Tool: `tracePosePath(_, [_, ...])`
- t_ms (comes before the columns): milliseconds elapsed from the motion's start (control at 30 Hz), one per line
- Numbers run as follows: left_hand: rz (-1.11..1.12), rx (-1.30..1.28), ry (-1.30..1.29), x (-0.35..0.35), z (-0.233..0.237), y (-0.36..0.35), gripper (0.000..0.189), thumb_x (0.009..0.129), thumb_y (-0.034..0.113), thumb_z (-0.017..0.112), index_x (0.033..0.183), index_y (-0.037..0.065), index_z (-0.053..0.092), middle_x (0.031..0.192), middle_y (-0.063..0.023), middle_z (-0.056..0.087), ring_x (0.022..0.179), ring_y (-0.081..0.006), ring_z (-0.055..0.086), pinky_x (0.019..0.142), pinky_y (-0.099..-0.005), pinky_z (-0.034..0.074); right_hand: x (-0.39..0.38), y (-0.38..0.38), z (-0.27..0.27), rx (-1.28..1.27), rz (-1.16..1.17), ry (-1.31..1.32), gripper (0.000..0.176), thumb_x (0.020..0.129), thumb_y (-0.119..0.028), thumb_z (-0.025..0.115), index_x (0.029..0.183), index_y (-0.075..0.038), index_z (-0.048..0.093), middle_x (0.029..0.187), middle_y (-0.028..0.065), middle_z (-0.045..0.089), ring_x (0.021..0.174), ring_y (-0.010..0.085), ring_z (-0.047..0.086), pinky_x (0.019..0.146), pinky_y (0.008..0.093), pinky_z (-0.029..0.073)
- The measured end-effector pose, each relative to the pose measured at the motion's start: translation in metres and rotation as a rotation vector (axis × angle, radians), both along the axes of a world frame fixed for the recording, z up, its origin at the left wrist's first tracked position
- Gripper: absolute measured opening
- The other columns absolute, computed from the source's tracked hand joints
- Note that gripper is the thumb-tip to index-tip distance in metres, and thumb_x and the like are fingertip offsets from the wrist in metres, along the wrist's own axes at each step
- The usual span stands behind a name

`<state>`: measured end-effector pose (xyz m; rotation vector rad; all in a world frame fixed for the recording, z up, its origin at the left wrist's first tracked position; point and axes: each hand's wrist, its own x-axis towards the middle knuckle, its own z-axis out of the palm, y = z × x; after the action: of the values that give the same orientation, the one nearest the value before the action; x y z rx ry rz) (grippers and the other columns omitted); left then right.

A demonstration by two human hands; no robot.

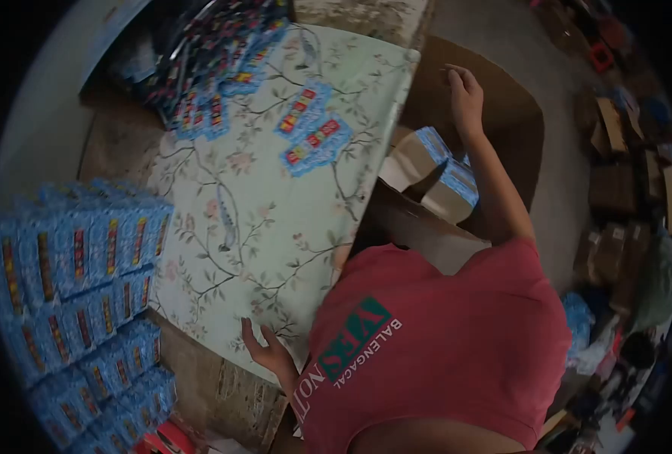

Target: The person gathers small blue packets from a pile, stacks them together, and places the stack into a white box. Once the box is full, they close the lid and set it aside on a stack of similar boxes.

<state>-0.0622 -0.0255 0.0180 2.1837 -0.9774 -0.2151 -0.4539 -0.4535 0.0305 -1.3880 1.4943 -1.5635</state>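
Note:
My left hand (264, 348) rests with spread fingers on the near edge of a table under a pale floral cover (260, 227) and holds nothing. My right arm stretches out past the table's end. At its tip, my right hand (464, 94) lies on a large brown cardboard sheet (510, 113) with fingers loosely curled and nothing in them. Below that arm, an open carton (419, 219) holds white-and-blue packs (436, 168). A few flat blue packets (309, 132) lie on the cover. My red shirt (442, 340) fills the lower right.
A loose heap of blue packets (215, 68) covers the table's far corner. Tall stacks of the same blue packets (79, 265) stand at the left. Several brown cardboard boxes (623, 174) and clutter line the floor at the right.

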Motion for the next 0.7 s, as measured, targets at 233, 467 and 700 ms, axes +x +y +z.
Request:
tracePosePath(233, [-0.925,0.216,-0.151,-0.1,-0.012,-0.158,0.06,0.084,0.016,0.06,0.135,-0.004,0.035,0.14,-0.0214,0.036,0.132,-0.0361,0.033,0.105,-0.0523,0.025,-0.17,0.072,-0.187,0.933,0.149,0.654,0.033,0.081,-0.033,0.061,0.099,-0.005,0.067,0.091,0.0202,0.066,0.091,0.0303,0.064,0.079,0.0393,0.049])
tracePosePath(467, [-1.013,0.32,-0.534,-0.148,-0.038,-0.232,0.074,0.082,0.02,0.063,0.141,-0.001,0.023,0.148,-0.0193,0.022,0.138,-0.0358,0.02,0.107,-0.0579,0.015,-0.21,0.178,-0.323,1.462,0.547,0.931,0.039,0.075,-0.038,0.069,0.086,-0.001,0.07,0.082,0.0155,0.068,0.082,0.0295,0.066,0.075,0.038,0.051])
tracePosePath(700, [-0.972,0.322,-0.569,-0.157,-0.039,-0.24,0.072,0.082,0.02,0.062,0.14,-0.001,0.024,0.147,-0.0232,0.023,0.135,-0.0399,0.024,0.105,-0.0605,0.018,-0.116,0.128,-0.276,1.648,1.117,0.637,0.025,0.082,-0.018,0.061,0.102,-0.004,0.065,0.112,0.0148,0.062,0.098,0.0282,0.061,0.078,0.0401,0.049])
